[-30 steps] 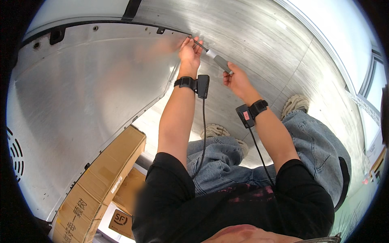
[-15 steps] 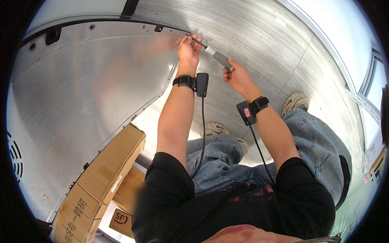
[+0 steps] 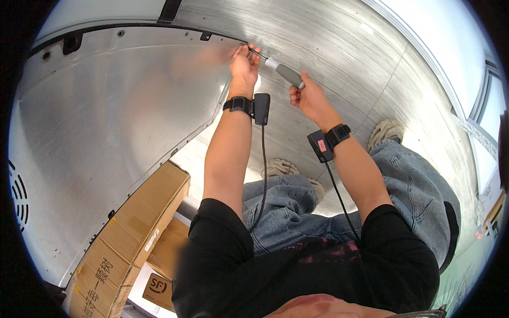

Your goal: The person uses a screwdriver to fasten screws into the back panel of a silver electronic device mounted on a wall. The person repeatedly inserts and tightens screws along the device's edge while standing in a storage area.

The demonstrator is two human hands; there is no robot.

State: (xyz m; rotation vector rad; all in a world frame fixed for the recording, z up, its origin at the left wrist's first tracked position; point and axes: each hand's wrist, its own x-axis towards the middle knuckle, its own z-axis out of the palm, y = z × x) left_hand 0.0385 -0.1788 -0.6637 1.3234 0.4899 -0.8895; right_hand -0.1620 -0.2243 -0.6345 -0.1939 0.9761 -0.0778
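A screwdriver (image 3: 286,73) with a grey and white handle and a thin dark shaft slants from my right hand up to the far right corner of a large metal panel (image 3: 132,111). My right hand (image 3: 308,95) grips the butt end of the handle with bent fingers. At that panel corner, my left hand (image 3: 244,64) has its fingers bent around the shaft near its tip. Those fingers hide the tip and whatever it touches. Both wrists wear black straps with small black boxes and cables.
A long cardboard box (image 3: 135,220) lies along the panel's near edge, with a smaller brown box (image 3: 158,290) beside it. Grey wood-patterned floor (image 3: 339,58) stretches beyond my hands. My shoes (image 3: 386,132) rest on it. Slots and black clips mark the panel's edges.
The right hand has shifted slightly up and left on the handle, and more of the grey grip shows. My left hand has moved only slightly, still at the panel corner.
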